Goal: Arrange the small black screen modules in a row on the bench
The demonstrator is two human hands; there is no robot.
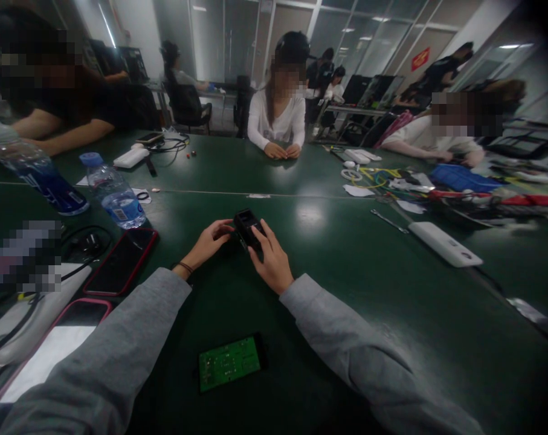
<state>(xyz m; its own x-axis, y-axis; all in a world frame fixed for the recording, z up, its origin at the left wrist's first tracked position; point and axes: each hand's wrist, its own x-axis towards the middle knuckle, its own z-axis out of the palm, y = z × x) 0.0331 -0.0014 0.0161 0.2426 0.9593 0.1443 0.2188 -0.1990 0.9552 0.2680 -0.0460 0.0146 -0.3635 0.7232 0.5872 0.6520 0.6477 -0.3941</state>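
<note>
A small black boxy device (247,227) with a dark window near its far end lies on the green table ahead of me. My right hand (272,257) holds it from the right, fingers over its top and thumb at the near edge. At its left side is my left hand (209,244), fingers loosely bent and parted; whether the fingertips touch the device I cannot make out. Between my forearms, closer to me, lies a green circuit board (229,362) in a black frame, untouched by either hand.
On the left are two plastic bottles (115,193), a red-edged phone (122,261), another phone (51,356) and cables. Rightward lie a wrench (389,221), a white power bank (446,243) and a heap of wires (382,178). People sit around the table, one person (277,118) opposite.
</note>
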